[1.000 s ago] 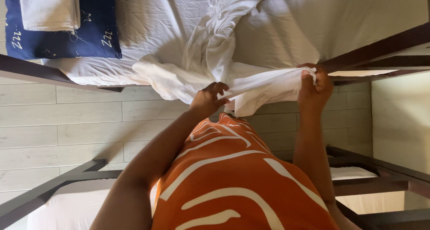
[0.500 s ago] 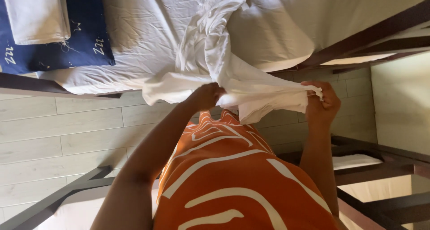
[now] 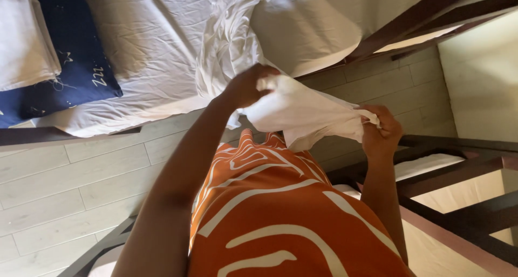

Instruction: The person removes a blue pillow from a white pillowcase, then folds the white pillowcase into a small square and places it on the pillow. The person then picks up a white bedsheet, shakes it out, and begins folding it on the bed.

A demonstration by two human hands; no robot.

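Loosely, crumpled white sheet between hands

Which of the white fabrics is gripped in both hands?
The white cloth stretched between left hand and right hand; the folded white one lies untouched on the navy pillow.

1. Left hand: raised higher and farther from the body than the other hand, fingers curled shut in a pinch, knuckles turned away from the camera.
2. Left arm: bare, extended forward and upward from the lower left, elbow nearly straight, wrist slightly bent.
3. Right hand: held lower and to the right, fingers clenched, thumb pressed against them.
4. Right arm: bare forearm rises almost vertically, elbow bent close to the torso.
5. Hands well apart.
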